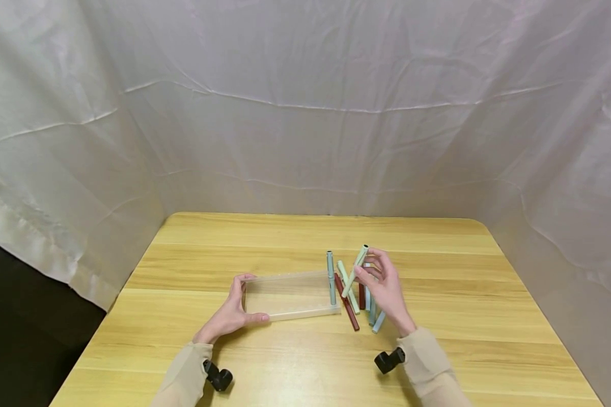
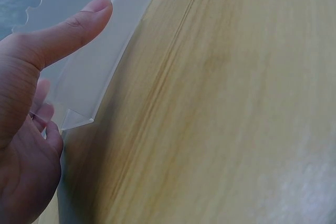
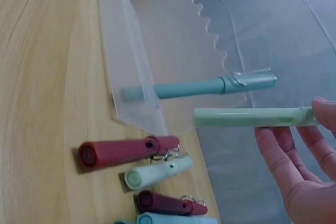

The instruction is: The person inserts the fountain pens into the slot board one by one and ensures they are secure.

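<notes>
My left hand (image 1: 229, 314) grips the left end of a translucent plastic pen tray (image 1: 300, 314) with scalloped edges, its thumb (image 2: 79, 31) along the near side. A teal pen (image 1: 331, 277) lies across the tray's right end, its clip end sticking out past the far edge. Just right of it, my right hand (image 1: 387, 288) pinches a light green pen (image 3: 241, 117) by one end, held in the air above the loose pens. Beneath it on the table lie a red pen (image 3: 123, 152) and another light green pen (image 3: 157, 173), beside a dark red pen (image 3: 170, 203).
Blue pens (image 1: 379, 322) and a teal one (image 1: 372, 315) lie partly under the right hand. The wooden table (image 1: 438, 243) has pale curtains (image 1: 310, 141) behind and at the sides. A black object (image 1: 25, 322) stands past the table's left edge.
</notes>
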Demonstrator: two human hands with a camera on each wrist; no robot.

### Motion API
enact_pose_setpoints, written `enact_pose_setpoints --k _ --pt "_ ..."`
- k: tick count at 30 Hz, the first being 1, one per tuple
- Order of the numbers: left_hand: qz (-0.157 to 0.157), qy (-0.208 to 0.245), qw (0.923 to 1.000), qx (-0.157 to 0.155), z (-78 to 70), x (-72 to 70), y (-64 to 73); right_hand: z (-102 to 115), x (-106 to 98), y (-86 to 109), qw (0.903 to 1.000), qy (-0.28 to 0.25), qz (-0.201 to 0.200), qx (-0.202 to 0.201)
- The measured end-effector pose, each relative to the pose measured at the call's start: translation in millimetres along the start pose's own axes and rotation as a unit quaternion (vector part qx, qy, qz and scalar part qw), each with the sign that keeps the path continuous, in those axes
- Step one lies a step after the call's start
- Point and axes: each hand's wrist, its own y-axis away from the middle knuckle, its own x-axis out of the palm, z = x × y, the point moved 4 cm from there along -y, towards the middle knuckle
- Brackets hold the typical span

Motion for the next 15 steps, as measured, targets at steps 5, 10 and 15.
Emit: enact_pose_setpoints --k 5,10,15 --pt "-0.002 -0.003 1.0 0.0 0.8 0.5 -0.1 1.7 9.6 -0.8 0.9996 0.002 0.001 -0.028" --pt "-0.003 -0.003 1.0 0.001 0.6 0.7 0.0 1.7 16.9 -0.8 0.9995 0.019 0.0 -0.024" --pt "-0.003 -0.004 1.0 0.002 0.8 0.7 -0.2 -0.5 23.7 -0.6 0.9979 0.057 -0.009 -0.031"
